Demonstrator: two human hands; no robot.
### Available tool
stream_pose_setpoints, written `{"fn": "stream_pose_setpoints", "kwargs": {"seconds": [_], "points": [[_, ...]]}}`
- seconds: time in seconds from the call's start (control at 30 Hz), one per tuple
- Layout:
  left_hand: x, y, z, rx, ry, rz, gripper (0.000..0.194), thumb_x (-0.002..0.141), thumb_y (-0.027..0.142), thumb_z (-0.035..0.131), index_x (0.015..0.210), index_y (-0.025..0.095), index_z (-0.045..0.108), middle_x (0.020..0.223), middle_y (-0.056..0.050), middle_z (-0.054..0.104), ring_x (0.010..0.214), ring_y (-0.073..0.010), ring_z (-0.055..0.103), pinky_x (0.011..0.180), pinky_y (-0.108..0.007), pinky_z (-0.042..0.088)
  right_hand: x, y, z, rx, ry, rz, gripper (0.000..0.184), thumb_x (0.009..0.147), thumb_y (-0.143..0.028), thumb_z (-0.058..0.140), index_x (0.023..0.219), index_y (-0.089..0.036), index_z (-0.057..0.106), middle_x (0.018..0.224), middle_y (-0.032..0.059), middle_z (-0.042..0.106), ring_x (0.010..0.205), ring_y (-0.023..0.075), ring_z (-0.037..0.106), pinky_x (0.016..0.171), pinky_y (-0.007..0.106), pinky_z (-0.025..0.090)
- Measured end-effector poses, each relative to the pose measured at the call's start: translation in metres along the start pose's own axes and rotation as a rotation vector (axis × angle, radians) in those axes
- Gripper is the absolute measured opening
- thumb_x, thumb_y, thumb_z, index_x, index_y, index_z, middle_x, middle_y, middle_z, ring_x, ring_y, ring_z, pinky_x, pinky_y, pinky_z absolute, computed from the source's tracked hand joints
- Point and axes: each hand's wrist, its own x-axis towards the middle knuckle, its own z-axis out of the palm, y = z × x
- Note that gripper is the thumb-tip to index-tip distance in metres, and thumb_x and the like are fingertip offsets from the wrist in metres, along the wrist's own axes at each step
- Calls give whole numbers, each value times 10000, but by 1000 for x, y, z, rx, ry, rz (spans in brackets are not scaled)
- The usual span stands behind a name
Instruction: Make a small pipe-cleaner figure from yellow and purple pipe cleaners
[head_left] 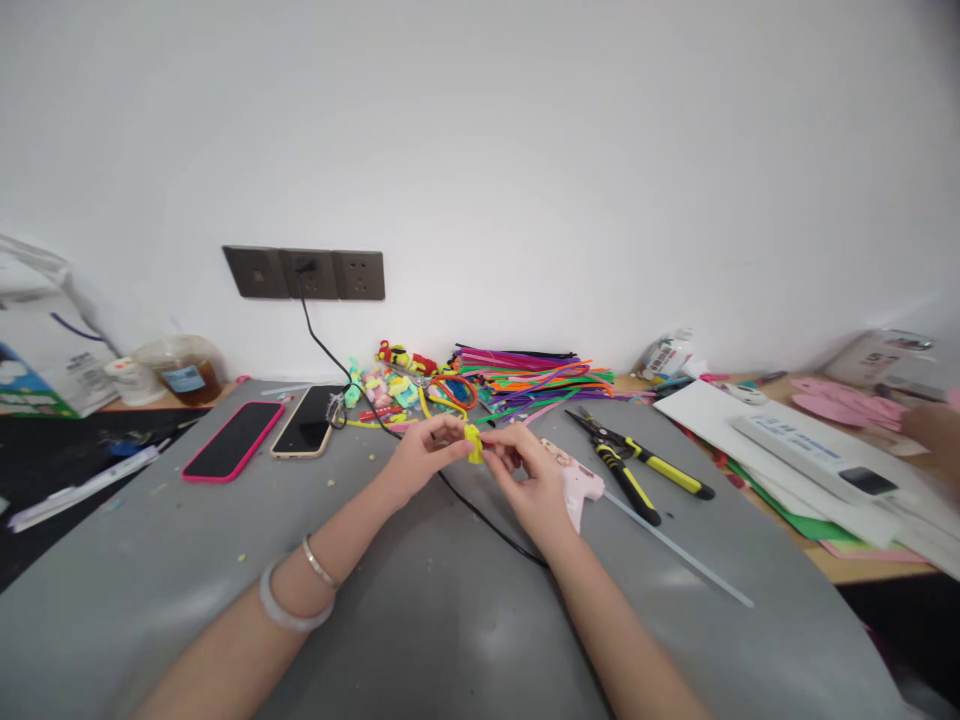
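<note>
Between my two hands is a small bright yellow piece (473,444), its exact kind too small to make out. My left hand (421,455) pinches it from the left, with bangles on that wrist. From the right, the fingertips of my right hand (529,475) close on it too. A pale pink glue gun (579,482) lies just beyond my right hand, a long translucent glue stick (679,548) sticking out of its back. Behind the hands is a bundle of coloured pipe cleaners (532,375), beside a heap of small colourful pieces (390,390).
Yellow-and-black pliers (637,465) lie right of the glue gun. Two phones, one pink-cased (234,441) and one gold-edged (306,422), rest at left. A black cord (487,522) runs from the wall socket (309,273) across the grey mat. Another person's hand (934,430) shows at far right.
</note>
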Motion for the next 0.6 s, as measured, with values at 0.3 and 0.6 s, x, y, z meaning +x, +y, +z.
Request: {"fn": "stream_pose_setpoints", "kwargs": {"seconds": [0.3,0.6], "points": [[1,1,0,-16,67,-5,350,666,425,824,831,177,640,743,11,635,707,-138,572,697,-257,454,-5,4,-1,58,75,93,181,977,-259,487,999,-232,665,847,44,644,729,182,567,616,299,415],[-1,2,1,-17,81,-20,339,673,414,822,835,177,641,720,20,620,695,-134,563,687,-254,443,-6,8,-1,155,84,173,154,968,-298,495,912,-219,614,766,18,588,679,169,545,612,284,421]]}}
